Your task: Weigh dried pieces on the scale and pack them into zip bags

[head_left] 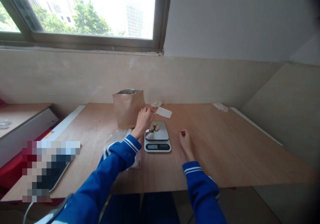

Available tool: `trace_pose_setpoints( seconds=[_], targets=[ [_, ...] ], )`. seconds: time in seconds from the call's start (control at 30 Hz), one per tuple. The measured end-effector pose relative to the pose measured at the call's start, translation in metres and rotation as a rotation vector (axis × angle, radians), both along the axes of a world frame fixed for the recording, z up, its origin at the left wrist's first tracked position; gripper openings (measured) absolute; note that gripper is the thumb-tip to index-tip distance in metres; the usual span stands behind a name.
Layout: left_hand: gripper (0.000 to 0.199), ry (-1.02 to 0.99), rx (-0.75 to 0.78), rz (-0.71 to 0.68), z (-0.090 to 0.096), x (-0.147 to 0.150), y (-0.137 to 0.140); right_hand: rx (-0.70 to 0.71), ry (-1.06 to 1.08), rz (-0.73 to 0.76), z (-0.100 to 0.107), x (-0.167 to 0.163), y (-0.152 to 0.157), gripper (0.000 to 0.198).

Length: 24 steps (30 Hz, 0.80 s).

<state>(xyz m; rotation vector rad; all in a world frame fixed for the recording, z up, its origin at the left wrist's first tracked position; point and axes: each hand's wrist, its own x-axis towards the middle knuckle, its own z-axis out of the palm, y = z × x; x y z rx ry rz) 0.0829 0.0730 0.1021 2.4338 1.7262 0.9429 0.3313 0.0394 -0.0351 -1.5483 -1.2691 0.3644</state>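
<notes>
A white kitchen scale (162, 135) with a dark display strip stands in the middle of the table, and a few small pale brown pieces (154, 127), perhaps dried mushrooms, lie on its plate. My left hand (145, 120) hovers at the scale's left edge, its fingers pinched together; whether anything is between them is hidden. Just behind that hand stands an upright brown paper pouch (127, 110), its top open and silvery inside. Right of the scale, my right hand (185, 140) is loosely curled at the table, with nothing visible in it.
A clear plastic bag (117, 139) lies partly under my left forearm. Behind the scale are a white card (163, 112) and a crumpled white scrap (156, 104); another scrap (220, 107) is at the back right. A blurred-out dark object (56, 170) with a cable lies at the left.
</notes>
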Motion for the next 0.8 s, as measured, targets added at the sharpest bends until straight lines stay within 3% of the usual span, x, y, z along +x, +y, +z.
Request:
trace_pose_setpoints(
  seconds=[0.13, 0.23, 0.43, 0.53, 0.6, 0.7, 0.8],
  targets=[
    [0.026, -0.116, 0.356, 0.205, 0.049, -0.018, 0.005, -0.021, -0.036, 0.019, 0.006, -0.002, -0.005, 0.029],
    [0.028, -0.088, 0.403, 0.308, 0.071, -0.037, 0.018, -0.037, -0.049, 0.023, 0.009, -0.003, -0.007, 0.031],
    [0.041, 0.205, 0.148, 0.250, 0.079, -0.065, 0.027, -0.021, -0.036, 0.014, 0.011, -0.004, -0.007, 0.031],
    [0.049, 0.240, 0.056, 0.245, 0.092, -0.069, 0.017, -0.022, -0.028, 0.008, 0.011, -0.004, -0.007, 0.032],
    [0.045, 0.249, -0.021, 0.218, 0.104, -0.071, 0.012, -0.019, -0.016, 0.004, 0.012, -0.005, -0.008, 0.032],
    [0.031, 0.276, -0.172, 0.056, 0.117, -0.076, 0.008, -0.015, 0.001, 0.005, 0.014, -0.006, -0.008, 0.033],
    [0.028, 0.277, -0.286, -0.099, 0.117, -0.080, 0.009, -0.014, 0.001, 0.009, 0.012, -0.006, -0.008, 0.034]
  ],
)
